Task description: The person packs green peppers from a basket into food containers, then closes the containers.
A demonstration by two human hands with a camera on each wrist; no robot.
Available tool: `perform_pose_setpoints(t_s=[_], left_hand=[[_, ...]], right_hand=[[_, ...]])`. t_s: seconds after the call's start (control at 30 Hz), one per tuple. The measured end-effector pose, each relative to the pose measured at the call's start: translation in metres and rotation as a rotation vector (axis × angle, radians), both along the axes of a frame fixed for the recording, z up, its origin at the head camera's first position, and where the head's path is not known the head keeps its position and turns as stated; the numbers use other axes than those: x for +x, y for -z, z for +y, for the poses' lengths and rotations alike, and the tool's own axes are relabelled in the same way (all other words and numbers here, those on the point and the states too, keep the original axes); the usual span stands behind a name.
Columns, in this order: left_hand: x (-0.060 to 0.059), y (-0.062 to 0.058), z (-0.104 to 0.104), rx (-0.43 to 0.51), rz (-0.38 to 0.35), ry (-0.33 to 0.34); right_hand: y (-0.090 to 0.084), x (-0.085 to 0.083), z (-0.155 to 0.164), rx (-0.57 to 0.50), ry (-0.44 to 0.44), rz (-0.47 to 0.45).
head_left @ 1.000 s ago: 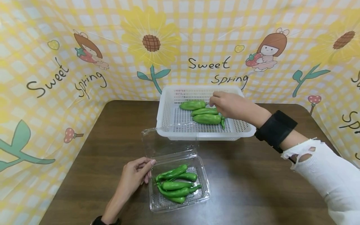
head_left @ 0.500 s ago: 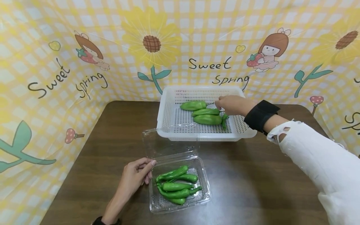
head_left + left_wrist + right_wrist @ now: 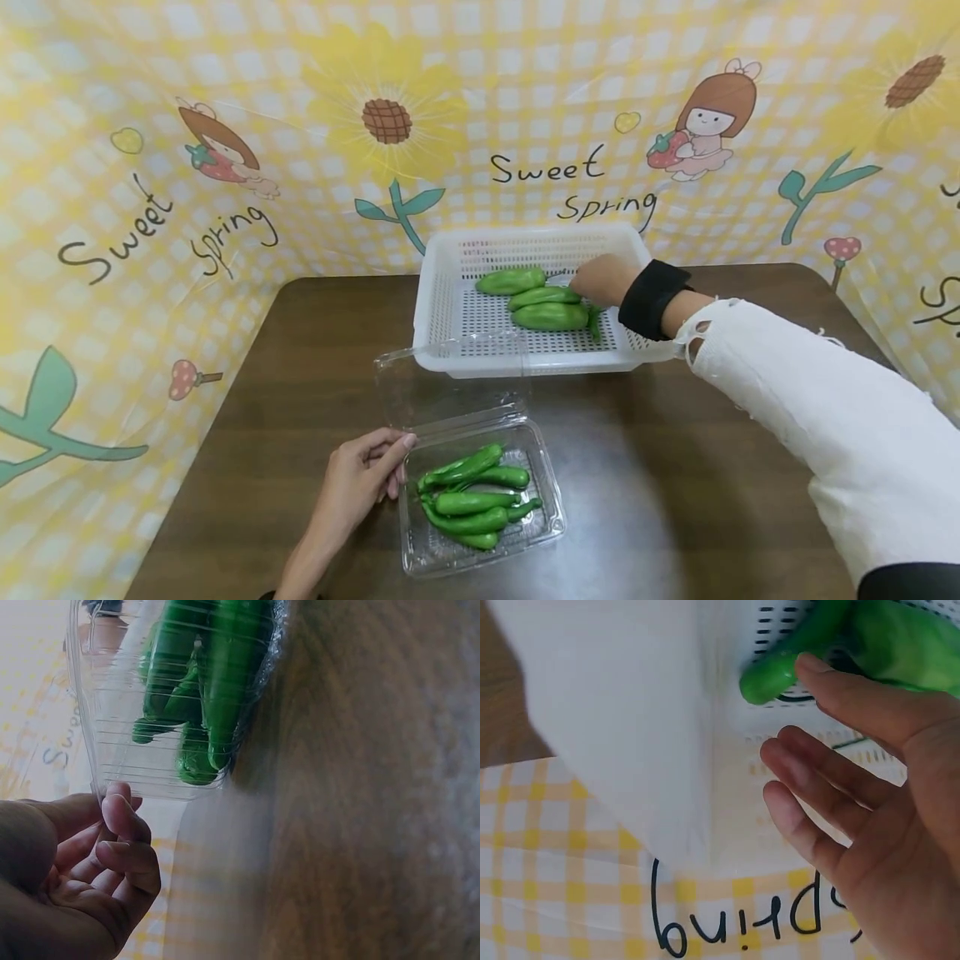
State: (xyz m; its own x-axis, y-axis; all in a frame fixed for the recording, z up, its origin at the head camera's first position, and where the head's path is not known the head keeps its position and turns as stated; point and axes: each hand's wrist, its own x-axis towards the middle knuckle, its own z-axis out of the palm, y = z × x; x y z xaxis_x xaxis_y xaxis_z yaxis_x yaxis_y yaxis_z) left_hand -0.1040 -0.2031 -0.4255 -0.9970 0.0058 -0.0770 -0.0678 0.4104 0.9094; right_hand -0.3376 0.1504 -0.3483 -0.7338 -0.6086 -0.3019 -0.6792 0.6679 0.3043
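My left hand (image 3: pixel 360 483) pinches the left rear corner of a clear plastic clamshell box (image 3: pixel 556 500) between thumb and fingers. Several slim green peppers (image 3: pixel 472 502) lie inside it. Its transparent lid (image 3: pixel 450 387) is raised toward the basket. Over the right part of a white perforated basket (image 3: pixel 525 364) is my right hand (image 3: pixel 603 281), fingers loosely bent and apart from the thumb. In the right wrist view its thumb tip is at the end of a green pepper (image 3: pixel 769 679); whether they touch I cannot tell. Larger peppers (image 3: pixel 551 317) lie to its left in the basket.
A brown wooden table (image 3: pixel 637 467) carries both containers. Yellow checked cloth (image 3: pixel 525 100) printed with flowers and lettering rises behind and at the sides. The basket stands near the table's back edge, and the lid overlaps its front in the head view.
My right hand has moved down and slightly forward into the basket, its forearm swinging left. The left hand still pinches the box. The head view has shifted slightly.
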Motion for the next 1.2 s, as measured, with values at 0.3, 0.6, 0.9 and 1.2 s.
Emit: perform_pose_setpoints(t_s=[0.3,0.6,0.9,1.2], left_hand=[[0.000,0.003,-0.001,0.007,0.019,-0.001],[0.000,0.000,-0.001,0.000,0.012,0.000],[0.002,-0.001,-0.001,-0.003,-0.007,-0.006],[0.000,0.001,-0.002,0.025,0.009,0.004]], right_hand=[[0.012,-0.004,-0.001,0.132,-0.079,0.139],[0.021,-0.004,-0.002,0.244,-0.066,0.157],[0.032,-0.005,-0.006,0.330,-0.062,0.097],[0.031,-0.008,-0.004,0.388,-0.142,0.132]])
